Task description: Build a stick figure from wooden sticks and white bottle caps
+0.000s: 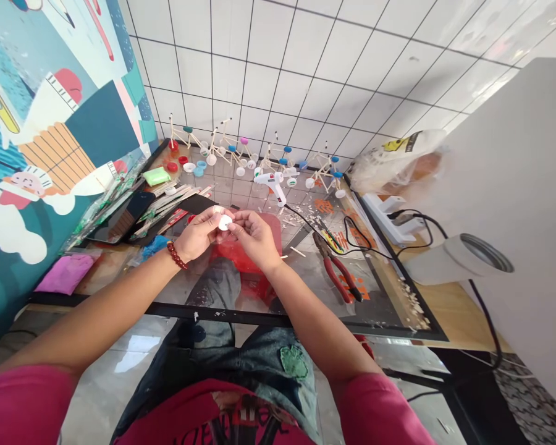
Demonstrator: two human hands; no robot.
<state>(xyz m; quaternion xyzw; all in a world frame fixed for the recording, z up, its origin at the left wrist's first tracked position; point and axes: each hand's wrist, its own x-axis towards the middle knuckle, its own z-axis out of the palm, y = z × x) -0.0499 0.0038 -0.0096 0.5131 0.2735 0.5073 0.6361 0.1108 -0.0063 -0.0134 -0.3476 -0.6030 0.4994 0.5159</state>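
Over the middle of the glass-topped table (301, 296), both hands meet around a small white bottle cap (225, 222). My left hand (198, 233), with a beaded bracelet at the wrist, pinches the cap from one side. From the other side, my right hand (254, 238) holds its edge between thumb and fingers. Part of the cap is hidden by the fingertips. Beyond the hands lies a white glue gun (273, 183), its cord trailing right. Red-handled pliers (336, 269) rest to the right of my right hand.
Stick models with coloured caps (241, 151) line the wall side. Loose red caps (172, 167), wooden sticks (167, 207), a phone (123, 216) and a pink packet (67, 273) are on the left. A power strip (389, 219) and a grey-white cylinder (454, 259) stand on the right.
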